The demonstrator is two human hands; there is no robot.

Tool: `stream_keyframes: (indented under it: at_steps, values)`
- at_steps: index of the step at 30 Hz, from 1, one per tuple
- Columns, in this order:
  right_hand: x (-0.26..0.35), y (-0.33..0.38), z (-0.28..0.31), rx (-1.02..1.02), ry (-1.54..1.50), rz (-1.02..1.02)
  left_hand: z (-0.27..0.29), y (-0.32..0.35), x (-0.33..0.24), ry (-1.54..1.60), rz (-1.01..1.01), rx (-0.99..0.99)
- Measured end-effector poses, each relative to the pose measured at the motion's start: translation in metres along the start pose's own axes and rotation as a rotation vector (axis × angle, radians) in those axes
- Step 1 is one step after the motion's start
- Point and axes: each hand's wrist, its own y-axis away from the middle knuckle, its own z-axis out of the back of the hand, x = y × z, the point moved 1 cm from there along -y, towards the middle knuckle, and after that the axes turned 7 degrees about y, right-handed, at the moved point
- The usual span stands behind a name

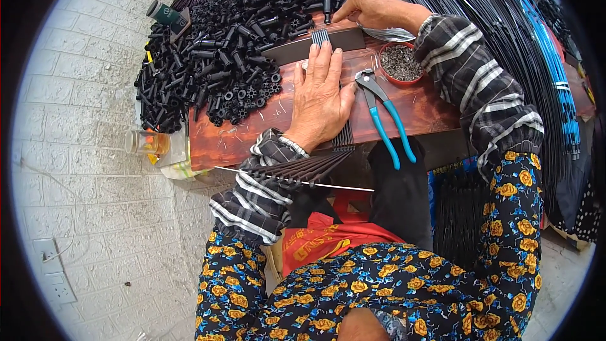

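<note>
Apparently a lining-up step is in hand: the left hand (322,96) lies flat, fingers slightly parted, pressing black cables (320,37) across a dark block (284,52) on the counter (218,142); the next move probably calls for steady pressure; the right hand (380,11) extends its index beside the cable ends, whether pinching anything I cannot tell

I see a bright, fairly even view, the wall (76,101) palest; beneath the table (214,146) it darkens. Straight lines bow toward blackened corners.
</note>
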Motion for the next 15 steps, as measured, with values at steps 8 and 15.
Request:
stream_keyframes:
  at_steps: [8,15]
  values:
    - [-0.016,-0.004,-0.011,-0.086,-0.033,0.066,-0.002,-0.001,-0.001,0.012,-0.007,-0.006]
    - [-0.012,-0.008,-0.013,-0.079,-0.062,0.08,0.002,0.0,-0.001,0.008,0.033,0.028]
